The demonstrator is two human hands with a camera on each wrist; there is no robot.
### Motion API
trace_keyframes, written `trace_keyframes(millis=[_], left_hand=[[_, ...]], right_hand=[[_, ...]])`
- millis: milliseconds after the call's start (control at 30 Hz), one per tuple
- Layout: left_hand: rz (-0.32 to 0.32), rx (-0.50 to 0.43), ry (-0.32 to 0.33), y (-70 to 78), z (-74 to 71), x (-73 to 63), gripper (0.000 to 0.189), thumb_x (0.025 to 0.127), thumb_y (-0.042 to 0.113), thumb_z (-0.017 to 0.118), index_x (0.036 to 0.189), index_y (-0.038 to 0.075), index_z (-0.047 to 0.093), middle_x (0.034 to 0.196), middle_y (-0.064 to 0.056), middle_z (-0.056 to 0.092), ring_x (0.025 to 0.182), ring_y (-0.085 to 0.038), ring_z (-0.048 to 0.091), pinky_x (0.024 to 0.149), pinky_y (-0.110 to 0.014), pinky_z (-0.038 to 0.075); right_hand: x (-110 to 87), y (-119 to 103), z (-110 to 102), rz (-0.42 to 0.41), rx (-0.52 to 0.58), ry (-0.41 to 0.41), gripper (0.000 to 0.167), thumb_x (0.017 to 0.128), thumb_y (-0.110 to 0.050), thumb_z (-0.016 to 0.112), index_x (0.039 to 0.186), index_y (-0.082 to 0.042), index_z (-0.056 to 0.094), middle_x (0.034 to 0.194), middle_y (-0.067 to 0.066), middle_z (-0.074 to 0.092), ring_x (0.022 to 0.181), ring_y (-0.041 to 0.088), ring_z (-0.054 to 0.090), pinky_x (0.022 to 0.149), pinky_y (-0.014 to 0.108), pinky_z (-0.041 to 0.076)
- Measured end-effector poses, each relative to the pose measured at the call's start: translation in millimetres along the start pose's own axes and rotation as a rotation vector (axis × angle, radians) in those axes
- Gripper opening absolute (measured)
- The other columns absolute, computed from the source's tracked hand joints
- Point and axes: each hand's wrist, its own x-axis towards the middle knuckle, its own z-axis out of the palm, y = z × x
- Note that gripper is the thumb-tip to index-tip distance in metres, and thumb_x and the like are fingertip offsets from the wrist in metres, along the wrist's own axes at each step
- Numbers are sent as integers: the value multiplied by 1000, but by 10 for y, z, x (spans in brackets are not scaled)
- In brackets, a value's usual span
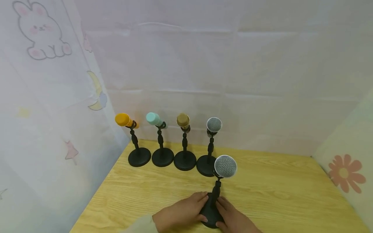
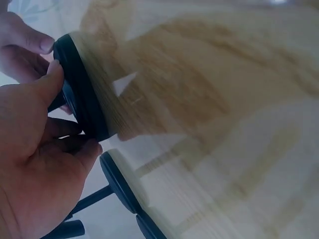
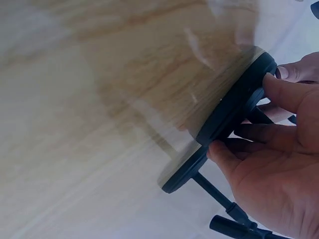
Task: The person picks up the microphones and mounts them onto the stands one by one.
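A microphone (image 1: 225, 166) with a silver mesh head is clipped on a black desktop microphone stand (image 1: 216, 193), upright near the front of the table. My left hand (image 1: 186, 209) grips the left rim of its round base (image 1: 210, 214). On the right rim, my right hand (image 1: 234, 219) holds the same base. The left wrist view shows the base (image 2: 82, 92) between left thumb and fingers, its underside next to the tabletop. From the right wrist, fingers and thumb lie round the opposite edge of the base (image 3: 238, 102).
Behind stands a row of similar stands with an orange microphone (image 1: 122, 119), a mint one (image 1: 153, 118), a gold one (image 1: 183, 120) and a silver one (image 1: 214, 125). The wooden table (image 1: 279, 191) meets hanging cloth walls (image 1: 204, 64) at the back and sides.
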Motion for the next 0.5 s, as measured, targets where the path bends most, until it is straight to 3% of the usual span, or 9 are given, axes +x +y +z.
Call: trace_keyframes(millis=[200, 333, 500], left_hand=[[-39, -23, -113, 73, -3, 2, 74, 104, 54, 43, 160, 9, 30, 168, -7, 22, 154, -22, 21, 116, -27, 37], [-30, 59, -112, 101, 2, 6, 74, 105, 55, 37, 160, 8, 29, 167, -8, 22, 154, -22, 21, 117, -27, 35], [-25, 100, -109, 119, 37, 15, 73, 105, 56, 34, 160, 8, 29, 167, -8, 23, 154, -21, 22, 118, -27, 34]], right_hand=[[-18, 2, 63, -11, -139, -15, 68, 102, -44, 57, 145, 8, 48, 151, 26, 45, 139, 46, 42, 104, 49, 49], [-33, 2, 81, -14, -189, -2, 68, 104, -47, 52, 146, 6, 49, 153, 23, 45, 140, 43, 42, 105, 48, 49], [-48, 4, 67, -2, -148, -8, 69, 103, -47, 53, 147, 6, 47, 153, 23, 44, 141, 44, 41, 103, 49, 50]])
